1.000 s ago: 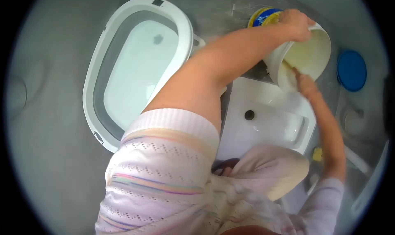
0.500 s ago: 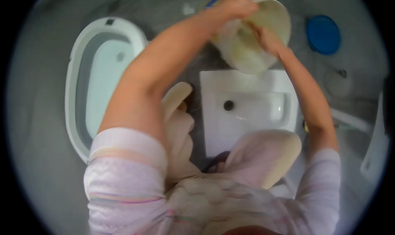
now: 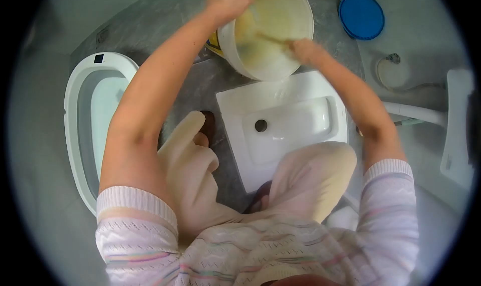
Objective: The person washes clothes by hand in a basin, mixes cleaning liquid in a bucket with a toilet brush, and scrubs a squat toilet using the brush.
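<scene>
Gripping a tilted bucket (image 3: 283, 18) by its rim with left fingers (image 3: 244, 0), a stick (image 3: 274, 39) inside with right fingers (image 3: 296, 46); just shifted leftward along the far edge of the sink (image 3: 239, 140), presumably easing inside reach.

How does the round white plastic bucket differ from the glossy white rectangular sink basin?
The round white plastic bucket has a circular mouth, while the glossy white rectangular sink basin has straight sides. The bucket's inside looks yellowish; the basin's looks white. The left hand grips the bucket; no hand holds the basin. Both are white and hollow.
</scene>
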`<state>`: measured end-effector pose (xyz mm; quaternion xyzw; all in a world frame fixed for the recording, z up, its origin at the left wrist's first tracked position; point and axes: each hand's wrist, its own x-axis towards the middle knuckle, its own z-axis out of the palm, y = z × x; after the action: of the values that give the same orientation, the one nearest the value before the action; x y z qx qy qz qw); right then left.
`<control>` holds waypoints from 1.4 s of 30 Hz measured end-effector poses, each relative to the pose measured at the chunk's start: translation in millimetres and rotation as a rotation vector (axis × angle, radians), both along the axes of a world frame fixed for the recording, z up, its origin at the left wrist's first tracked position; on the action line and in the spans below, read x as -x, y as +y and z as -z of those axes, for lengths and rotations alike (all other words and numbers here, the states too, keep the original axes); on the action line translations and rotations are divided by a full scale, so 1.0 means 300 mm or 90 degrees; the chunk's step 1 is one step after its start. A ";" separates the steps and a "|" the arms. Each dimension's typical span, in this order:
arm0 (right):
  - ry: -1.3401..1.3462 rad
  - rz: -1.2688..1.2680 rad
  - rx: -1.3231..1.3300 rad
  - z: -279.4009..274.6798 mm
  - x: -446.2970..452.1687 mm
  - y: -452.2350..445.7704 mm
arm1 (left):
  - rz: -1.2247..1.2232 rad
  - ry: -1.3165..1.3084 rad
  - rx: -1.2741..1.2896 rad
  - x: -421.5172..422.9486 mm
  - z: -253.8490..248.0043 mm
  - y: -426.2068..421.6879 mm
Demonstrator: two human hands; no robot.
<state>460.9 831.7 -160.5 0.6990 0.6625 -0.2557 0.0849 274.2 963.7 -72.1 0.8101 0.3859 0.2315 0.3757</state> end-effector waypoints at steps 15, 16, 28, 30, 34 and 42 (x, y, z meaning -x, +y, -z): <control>0.029 0.001 -0.113 -0.075 0.169 -0.013 | 0.051 0.026 -0.050 -0.039 -0.003 -0.055; 0.042 0.022 -0.127 -0.108 0.128 0.028 | 0.049 0.035 -0.053 -0.037 -0.007 -0.057; 0.393 0.355 0.088 -0.128 0.276 -0.268 | 0.019 0.057 -0.253 -0.064 0.068 -0.083; 0.295 0.302 0.022 -0.045 0.179 -0.347 | 0.051 0.035 -0.265 -0.042 0.085 -0.069; 0.061 0.263 -0.035 0.120 -0.005 -0.221 | 0.099 0.077 -0.365 -0.064 0.111 -0.094; 0.229 0.299 -0.273 0.218 0.222 -0.569 | 0.130 0.044 -0.402 -0.042 0.145 -0.086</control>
<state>394.4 661.0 -226.0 0.7778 0.5268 -0.2427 -0.2424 286.8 937.8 -115.5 0.9284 0.2245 0.2732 0.1139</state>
